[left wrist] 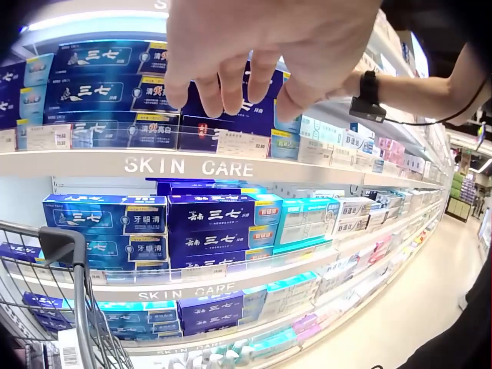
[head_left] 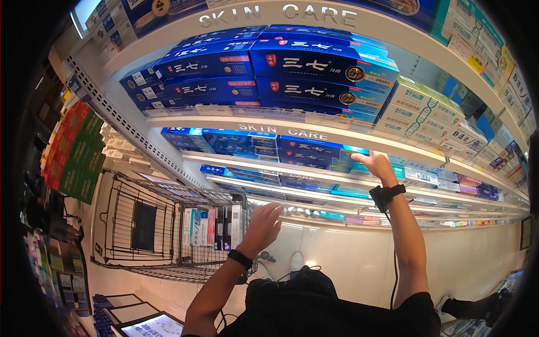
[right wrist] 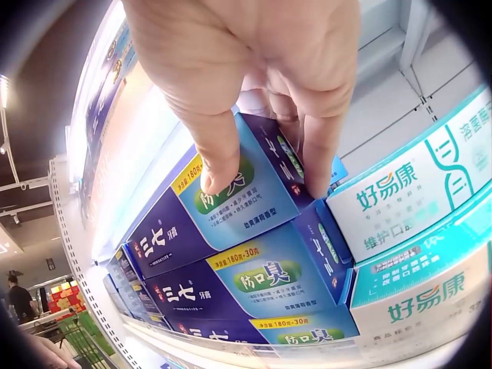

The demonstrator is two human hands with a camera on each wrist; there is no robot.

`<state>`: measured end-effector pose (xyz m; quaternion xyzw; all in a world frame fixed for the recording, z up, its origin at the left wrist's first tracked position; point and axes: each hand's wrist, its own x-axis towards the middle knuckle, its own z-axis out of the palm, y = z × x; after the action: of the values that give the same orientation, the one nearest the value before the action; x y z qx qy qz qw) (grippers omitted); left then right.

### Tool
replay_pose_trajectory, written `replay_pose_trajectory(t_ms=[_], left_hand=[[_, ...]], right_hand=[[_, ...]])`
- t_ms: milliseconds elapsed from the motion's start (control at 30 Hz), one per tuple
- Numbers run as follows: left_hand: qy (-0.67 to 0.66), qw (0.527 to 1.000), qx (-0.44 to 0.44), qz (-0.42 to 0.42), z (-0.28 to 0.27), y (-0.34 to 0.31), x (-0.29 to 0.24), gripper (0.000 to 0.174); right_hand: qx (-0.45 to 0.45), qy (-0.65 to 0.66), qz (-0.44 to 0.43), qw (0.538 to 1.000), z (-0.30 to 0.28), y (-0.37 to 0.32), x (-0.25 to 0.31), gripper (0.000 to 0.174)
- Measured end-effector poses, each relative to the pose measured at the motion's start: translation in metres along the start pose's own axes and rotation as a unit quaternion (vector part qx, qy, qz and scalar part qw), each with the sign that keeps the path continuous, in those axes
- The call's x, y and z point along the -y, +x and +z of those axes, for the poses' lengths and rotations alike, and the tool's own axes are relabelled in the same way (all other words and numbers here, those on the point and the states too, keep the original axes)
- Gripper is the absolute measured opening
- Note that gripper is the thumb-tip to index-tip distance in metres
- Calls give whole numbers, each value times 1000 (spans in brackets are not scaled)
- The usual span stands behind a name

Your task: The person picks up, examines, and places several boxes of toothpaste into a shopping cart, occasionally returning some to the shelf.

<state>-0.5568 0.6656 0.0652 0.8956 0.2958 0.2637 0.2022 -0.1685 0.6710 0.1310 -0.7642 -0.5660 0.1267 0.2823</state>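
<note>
On a middle shelf my right hand is at the end of a stack of dark blue toothpaste boxes. In the right wrist view, its thumb presses the printed front of the top toothpaste box while the fingers wrap its end face, pinching the corner. More boxes of that kind lie directly beneath. White-and-teal toothpaste boxes stand just to the right. My left hand hangs beside the shopping cart's near end, holding nothing, its fingers loosely bent.
A wire shopping cart stands at the left, with several boxes inside. Above are larger blue toothpaste boxes on a shelf with a raised front edge. Another person's leg shows at the lower right.
</note>
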Motion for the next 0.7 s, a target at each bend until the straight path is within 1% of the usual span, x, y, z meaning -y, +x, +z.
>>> replay_pose_trajectory(t_ms=[133, 233, 333, 433, 533, 700], left_hand=[[1, 1000, -6, -9, 5, -8, 3, 44], [-7, 1000, -3, -16, 6, -14, 2, 44], [-26, 999, -6, -22, 6, -19, -1, 46], [-30, 999, -7, -25, 7, -24, -1, 47], [-33, 999, -3, -37, 8, -28, 0, 47], [-45, 997, 5, -58, 9, -34, -1, 45]], right_hand=[[21, 0, 8, 1000, 1, 5, 4, 67], [53, 9, 36, 998, -2, 5, 9, 64], [47, -53, -8, 997, 0, 3, 8, 60], [29, -94, -59, 993, 3, 2, 3, 60], [66, -121, -49, 989, 3, 6, 2, 62], [95, -113, -39, 988, 4, 9, 4, 62]])
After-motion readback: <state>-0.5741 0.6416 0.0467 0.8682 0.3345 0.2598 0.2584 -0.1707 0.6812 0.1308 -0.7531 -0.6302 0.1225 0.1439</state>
